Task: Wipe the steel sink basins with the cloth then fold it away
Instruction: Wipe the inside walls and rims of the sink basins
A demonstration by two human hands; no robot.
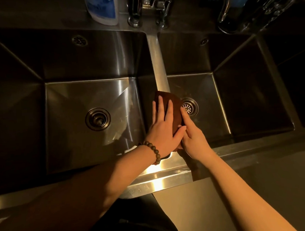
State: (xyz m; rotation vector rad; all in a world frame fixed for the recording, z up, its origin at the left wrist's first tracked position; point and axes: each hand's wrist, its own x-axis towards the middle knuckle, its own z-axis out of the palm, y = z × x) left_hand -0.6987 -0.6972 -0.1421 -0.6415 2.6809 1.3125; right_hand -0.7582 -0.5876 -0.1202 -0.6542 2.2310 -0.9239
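Brown cloth [172, 107] lies on the divider [158, 65] between steel basins, frame centre. Left hand [162, 129] presses it, fingers flat. Right hand [191, 136] pinches its edge.

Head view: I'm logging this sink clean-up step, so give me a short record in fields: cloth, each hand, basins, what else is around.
cloth: dark brown cloth, draped on the divider between the basins
left hand: left hand flat on the cloth, fingers straight
right hand: right hand against the cloth's right edge
basins: left basin and right basin hold no items
other: bottle and faucet at the back
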